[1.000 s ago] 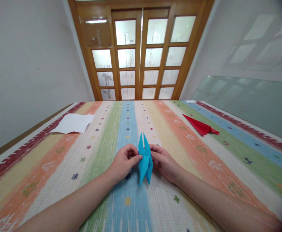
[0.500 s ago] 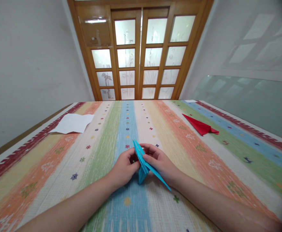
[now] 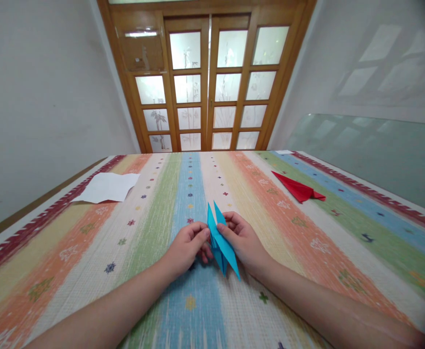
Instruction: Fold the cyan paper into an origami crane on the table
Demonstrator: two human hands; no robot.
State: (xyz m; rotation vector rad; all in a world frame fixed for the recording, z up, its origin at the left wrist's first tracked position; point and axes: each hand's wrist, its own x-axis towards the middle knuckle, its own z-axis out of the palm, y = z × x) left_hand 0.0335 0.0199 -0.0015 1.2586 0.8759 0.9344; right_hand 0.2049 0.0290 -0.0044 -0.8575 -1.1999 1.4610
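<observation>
A blue folded paper piece [image 3: 224, 246] is held above the striped cloth near the middle of the table. Two of its narrow points stick up and away from me, and more points hang toward me. My right hand [image 3: 242, 238] is closed on its right side, with the thumb pressed on the upper face. On the other side, my left hand [image 3: 190, 243] pinches its left edge between thumb and fingers. Some fingertips of both hands are hidden behind the paper.
A red folded paper piece [image 3: 300, 189] lies to the right on the striped tablecloth [image 3: 292, 252]. To the left lies a creased white paper sheet [image 3: 106, 187]. A glass panel [image 3: 372, 155] leans along the right wall, and wooden doors [image 3: 207, 87] stand beyond the table.
The blue paper has been turned between my hands, so its long flap points more toward me and its two upper points stand apart. My left fingers have shifted along its edge.
</observation>
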